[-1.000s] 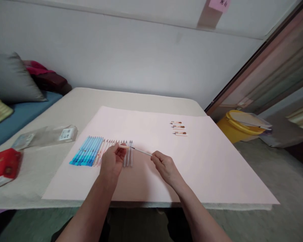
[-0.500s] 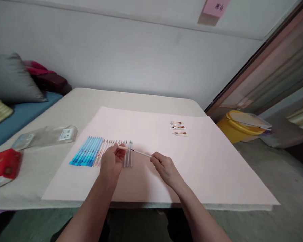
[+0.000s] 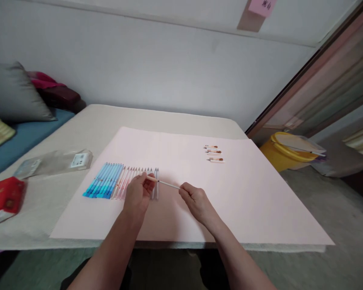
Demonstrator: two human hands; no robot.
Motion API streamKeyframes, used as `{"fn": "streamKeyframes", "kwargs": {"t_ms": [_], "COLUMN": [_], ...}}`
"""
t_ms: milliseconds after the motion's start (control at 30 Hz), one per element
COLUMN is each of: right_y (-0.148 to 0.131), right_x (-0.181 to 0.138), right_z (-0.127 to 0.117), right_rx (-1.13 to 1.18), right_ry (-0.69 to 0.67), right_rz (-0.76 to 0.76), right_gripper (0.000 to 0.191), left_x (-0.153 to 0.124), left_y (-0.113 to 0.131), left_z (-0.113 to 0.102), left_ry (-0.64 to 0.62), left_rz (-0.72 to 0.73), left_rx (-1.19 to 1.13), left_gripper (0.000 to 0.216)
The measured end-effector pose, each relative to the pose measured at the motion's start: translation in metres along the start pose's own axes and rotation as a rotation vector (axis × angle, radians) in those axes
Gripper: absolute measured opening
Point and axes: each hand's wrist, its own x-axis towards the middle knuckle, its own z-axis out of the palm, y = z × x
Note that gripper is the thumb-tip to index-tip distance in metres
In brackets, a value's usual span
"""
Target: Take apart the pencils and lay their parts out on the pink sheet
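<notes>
Head view: left hand (image 3: 137,191) pinches tube (image 3: 151,178), thumb and fingers clamped on it. Right hand (image 3: 196,200) grips rod (image 3: 170,185), fingers together, clamped on its right end. Rod's left tip meets tube's right end; can't tell if it's inside. Tube and rod held above sheet (image 3: 245,201), toward tabletop (image 3: 157,114) near edge. Pens lie side by side toward sheet's left edge: blue pens (image 3: 104,180) leftmost, pink pens (image 3: 123,182) next, grey pens (image 3: 157,189) at right end. Left hand hides part of row. Short brown-and-white pieces (image 3: 213,152) near sheet's far edge, toward far right corner, dark tips left. Clear bag (image 3: 59,163) and red packet (image 3: 6,197) by tabletop's left edge, packet closer to near left corner. Yellow bucket (image 3: 274,155) beyond tabletop's right edge.
</notes>
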Motion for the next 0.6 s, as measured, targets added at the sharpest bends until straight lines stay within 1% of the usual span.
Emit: {"fn": "streamKeyframes", "kwargs": {"t_ms": [133,233,300,367,467,600], "right_y": [-0.005,-0.009,-0.011,-0.011,-0.01,-0.01], "right_x": [-0.002,-0.004,-0.006,-0.007,-0.009,-0.01], "right_z": [0.0,0.001,0.002,0.004,0.004,-0.001], "right_rx": [-0.232,-0.4,-0.467,-0.484,-0.462,-0.366], "right_ry": [0.046,0.098,0.145,0.199,0.251,0.232], "right_rz": [-0.022,-0.07,-0.113,-0.162,-0.205,-0.168], "right_gripper": [0.021,0.02,0.021,0.021,0.021,0.02], "left_x": [-0.007,-0.012,-0.013,-0.012,-0.007,-0.002], "left_y": [-0.011,-0.015,-0.017,-0.018,-0.018,-0.014], "left_z": [0.005,0.008,0.009,0.008,0.005,0.003], "left_ry": [0.017,0.022,0.01,0.005,0.032,0.077], "left_rz": [-0.071,-0.159,-0.21,-0.244,-0.257,-0.227], "left_rx": [0.032,0.057,0.067,0.062,0.022,-0.02], "left_gripper": [0.006,0.006,0.007,0.008,0.009,0.011]}}
